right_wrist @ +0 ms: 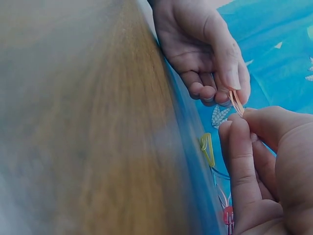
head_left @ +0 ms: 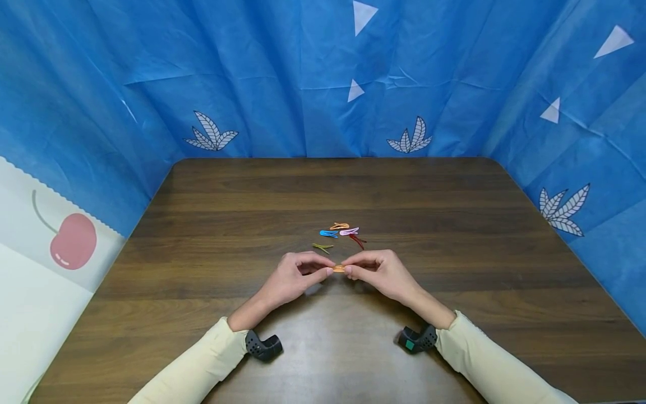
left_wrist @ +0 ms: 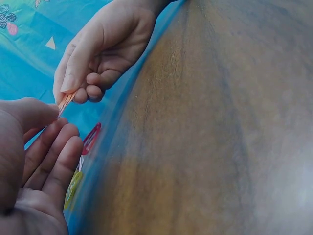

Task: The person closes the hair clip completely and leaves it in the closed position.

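Pale sleeves (head_left: 202, 356) are nearest, w/ black wrist devices (head_left: 263, 348). L hand (head_left: 292, 276) & R hand (head_left: 384, 273) each pinch an end of the orange clip (head_left: 338, 269) btwn them (fingertips close together), over the wood-grain tbl (head_left: 323, 191). Just beyond: yellow clip (head_left: 318, 245), blue clip (head_left: 325, 233), pink clip (head_left: 345, 232), red clip (head_left: 356, 239) & 2nd orange clip (head_left: 345, 226).

Head view: from above, facing forward and down, farthest back, over wood-grain tabletop (head_left: 227, 196). Wrist views, two: close, low, tilted, facing inward across the fingers. Shared by both: left hand (head_left: 292, 278), right hand (head_left: 384, 275), orange hair clip (head_left: 338, 269).
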